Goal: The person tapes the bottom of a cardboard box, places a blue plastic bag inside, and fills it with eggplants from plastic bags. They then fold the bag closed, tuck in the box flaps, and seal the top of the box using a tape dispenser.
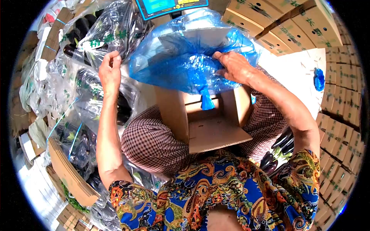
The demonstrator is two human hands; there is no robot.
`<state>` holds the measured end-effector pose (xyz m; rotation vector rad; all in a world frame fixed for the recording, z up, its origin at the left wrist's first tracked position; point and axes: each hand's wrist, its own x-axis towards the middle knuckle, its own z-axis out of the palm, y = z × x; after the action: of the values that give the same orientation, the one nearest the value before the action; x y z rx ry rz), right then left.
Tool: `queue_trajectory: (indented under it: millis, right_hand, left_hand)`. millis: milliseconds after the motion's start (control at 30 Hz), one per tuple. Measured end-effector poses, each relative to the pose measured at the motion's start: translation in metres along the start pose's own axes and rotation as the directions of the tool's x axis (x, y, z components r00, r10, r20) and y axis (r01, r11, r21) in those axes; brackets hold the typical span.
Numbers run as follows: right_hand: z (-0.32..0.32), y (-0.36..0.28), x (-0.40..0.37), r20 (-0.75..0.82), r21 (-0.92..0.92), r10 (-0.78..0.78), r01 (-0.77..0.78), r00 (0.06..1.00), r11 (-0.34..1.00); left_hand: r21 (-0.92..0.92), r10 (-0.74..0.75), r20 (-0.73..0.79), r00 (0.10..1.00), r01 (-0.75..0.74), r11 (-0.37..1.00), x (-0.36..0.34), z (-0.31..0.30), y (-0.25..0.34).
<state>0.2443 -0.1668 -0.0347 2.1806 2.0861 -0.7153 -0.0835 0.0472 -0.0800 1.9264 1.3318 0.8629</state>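
Observation:
A blue plastic bag (173, 71) is spread over the top of a cardboard box (173, 111), with a bunched knot of film hanging down in front. The box stands between the person's knees, its near flap (219, 134) folded out. My right hand (236, 68) grips the bag's film from the right, thumb and fingers closed on a fold. To the left of the bag, my left hand (110, 73) is raised with fingers curled together. It is beside clear plastic bags of eggplants (96, 38); what its fingertips hold, if anything, cannot be made out.
A scale with a lit display (165, 5) stands behind the bag. Printed cartons (285, 27) are stacked at the back right, more along the right edge. Loose eggplants (269, 163) lie by the right knee. A crumpled blue bag (319, 79) and flattened cardboard (71, 173) lie at the sides.

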Motion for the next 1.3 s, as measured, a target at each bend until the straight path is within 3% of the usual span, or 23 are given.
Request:
queue_trajectory:
  millis: [100,167,233,267,333,400,467,533,567,600,667,700,767,800,900,933,1033,1067,1167,1233,1300]
  right_hand:
    - [0.007,0.007,-0.005,-0.16,0.068,-0.212,0.225,0.964,0.972]
    - [-0.003,-0.007,-0.017,-0.214,0.055,-0.214,0.23,0.953,0.972]
    - [-0.015,-0.02,-0.033,-0.24,0.065,-0.228,0.25,0.944,0.966]
    - [-0.02,-0.028,-0.042,-0.273,0.098,-0.245,0.28,0.93,0.955]
    - [-0.025,-0.032,-0.052,-0.304,0.217,-0.299,0.371,0.905,0.903]
    - [-0.04,-0.043,-0.067,-0.265,0.349,-0.307,0.388,0.914,0.853]
    - [-0.052,-0.047,-0.083,-0.3,0.339,-0.337,0.43,0.892,0.837]
    - [-0.055,-0.048,-0.103,-0.332,0.295,-0.359,0.457,0.873,0.839]
    - [-0.055,-0.048,-0.114,-0.249,0.311,-0.364,0.43,0.898,0.848]
    - [-0.054,-0.046,-0.126,-0.165,0.327,-0.364,0.399,0.917,0.857]
    - [-0.043,-0.04,-0.148,-0.065,0.316,-0.379,0.379,0.923,0.87]
    - [-0.035,-0.034,-0.158,0.074,0.194,-0.329,0.31,0.941,0.931]
    - [-0.025,-0.04,-0.176,0.032,0.132,-0.34,0.333,0.94,0.934]
    - [-0.027,-0.045,-0.182,0.133,0.064,-0.306,0.3,0.943,0.952]
    - [-0.025,-0.057,-0.202,0.102,0.083,-0.343,0.335,0.934,0.938]
    - [-0.028,-0.066,-0.208,0.07,0.071,-0.362,0.357,0.93,0.931]
    - [-0.021,-0.071,-0.217,0.183,0.054,-0.25,0.244,0.951,0.968]
    - [-0.008,-0.061,-0.219,0.122,0.068,-0.262,0.256,0.957,0.964]
    - [0.044,-0.046,-0.195,0.367,-0.205,-0.025,0.107,0.93,0.973]
    - [0.099,-0.022,-0.186,0.298,-0.254,-0.099,0.179,0.95,0.95]
    - [0.122,-0.025,-0.165,0.37,-0.196,0.016,0.061,0.929,0.979]
  left_hand:
    - [-0.089,-0.008,0.248,0.969,0.031,0.996,-0.017,-0.019,0.065]
    - [-0.025,0.007,0.383,0.924,0.002,1.0,-0.027,-0.019,0.094]
    - [-0.118,0.188,0.461,0.867,-0.15,0.982,-0.038,-0.004,0.121]
    - [-0.122,0.342,0.484,0.805,-0.325,0.938,-0.041,0.004,0.128]
    - [-0.136,0.598,0.529,0.602,-0.636,0.76,-0.042,0.019,0.141]
    - [-0.169,0.597,0.593,0.54,-0.642,0.748,-0.055,0.033,0.15]
    - [-0.18,0.61,0.634,0.476,-0.676,0.715,-0.063,0.038,0.15]
    - [-0.079,0.502,0.78,0.374,-0.738,0.671,-0.068,0.038,0.143]
    - [-0.037,0.433,0.843,0.319,-0.768,0.639,-0.071,0.037,0.138]
    - [-0.109,0.533,0.784,0.319,-0.775,0.623,-0.083,0.028,0.134]
    - [-0.077,0.441,0.85,0.289,-0.76,0.645,-0.109,0.002,0.137]
    - [-0.055,0.39,0.878,0.276,-0.752,0.657,-0.122,-0.012,0.142]
    - [-0.108,0.384,0.884,0.266,-0.684,0.722,-0.15,-0.036,0.154]
    - [-0.133,0.384,0.886,0.262,-0.649,0.749,-0.162,-0.046,0.158]
    - [-0.155,0.343,0.912,0.226,-0.585,0.796,-0.2,-0.052,0.148]
    - [-0.14,0.345,0.914,0.212,-0.632,0.762,-0.21,-0.051,0.144]
    - [-0.15,0.37,0.897,0.242,-0.621,0.769,-0.238,-0.037,0.132]
    - [-0.057,0.239,0.945,0.222,-0.608,0.792,-0.24,-0.032,0.133]
    - [0.133,0.27,0.897,0.351,-0.796,0.591,-0.25,0.01,0.069]
    - [0.172,0.471,0.718,0.513,-0.786,0.594,-0.258,0.038,0.055]
    - [0.201,0.579,0.589,0.564,-0.796,0.571,-0.261,0.042,0.055]
